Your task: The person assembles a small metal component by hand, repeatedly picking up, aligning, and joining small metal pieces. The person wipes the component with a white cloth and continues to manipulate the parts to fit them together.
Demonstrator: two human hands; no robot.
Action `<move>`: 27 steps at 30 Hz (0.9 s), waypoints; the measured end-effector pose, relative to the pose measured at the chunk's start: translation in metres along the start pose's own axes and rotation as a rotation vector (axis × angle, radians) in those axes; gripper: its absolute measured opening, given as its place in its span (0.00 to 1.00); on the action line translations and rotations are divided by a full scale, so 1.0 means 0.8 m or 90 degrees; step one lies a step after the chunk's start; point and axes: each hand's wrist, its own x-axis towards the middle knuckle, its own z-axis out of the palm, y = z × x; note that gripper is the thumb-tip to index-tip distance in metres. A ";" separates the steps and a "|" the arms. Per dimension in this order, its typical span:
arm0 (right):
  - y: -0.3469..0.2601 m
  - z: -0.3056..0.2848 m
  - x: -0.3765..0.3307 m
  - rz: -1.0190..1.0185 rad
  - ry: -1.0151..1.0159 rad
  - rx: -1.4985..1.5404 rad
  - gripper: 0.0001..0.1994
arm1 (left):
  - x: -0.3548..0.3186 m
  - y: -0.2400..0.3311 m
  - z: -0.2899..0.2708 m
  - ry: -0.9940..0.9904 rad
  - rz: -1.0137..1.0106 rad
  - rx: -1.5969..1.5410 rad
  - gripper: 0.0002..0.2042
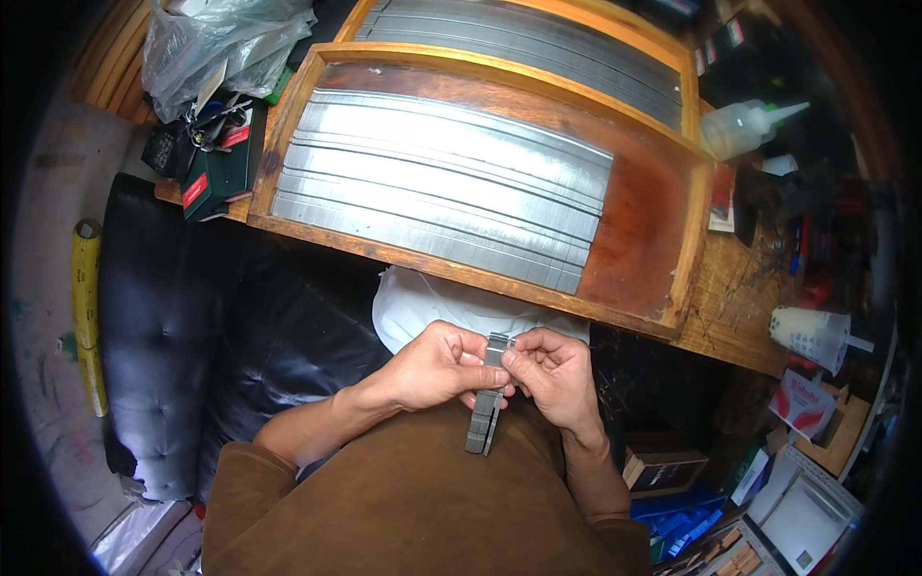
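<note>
Close to my body, both hands grip a narrow stack of thin grey metal strips [480, 422], which stands nearly lengthwise in front of my shirt. My left hand [444, 365] pinches it from the left side, with fingertips wrapped around its edge. On the other side my right hand [555, 372] presses thumb and fingers against the upper part of the stack. Beyond the hands, a wooden tray [687, 264] lies on the bench and holds rows of similar flat grey metal strips [442, 187]. The strips' undersides are hidden.
Behind the tray is a second wooden tray [576, 12] with metal strips. A squeeze bottle [735, 132] and a drink cup [810, 334] stand at right. Dark green boxes [226, 168] and a plastic bag [226, 48] sit at left, above a black padded seat [240, 326].
</note>
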 end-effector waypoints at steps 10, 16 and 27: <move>0.007 0.005 0.003 -0.004 0.029 0.025 0.01 | 0.000 0.000 -0.001 0.002 0.003 -0.001 0.05; 0.004 0.005 0.003 0.000 0.035 0.010 0.01 | 0.000 0.000 -0.001 0.007 -0.002 0.008 0.06; 0.003 0.007 0.001 -0.010 0.050 0.015 0.02 | 0.003 -0.004 0.000 0.010 0.004 -0.001 0.07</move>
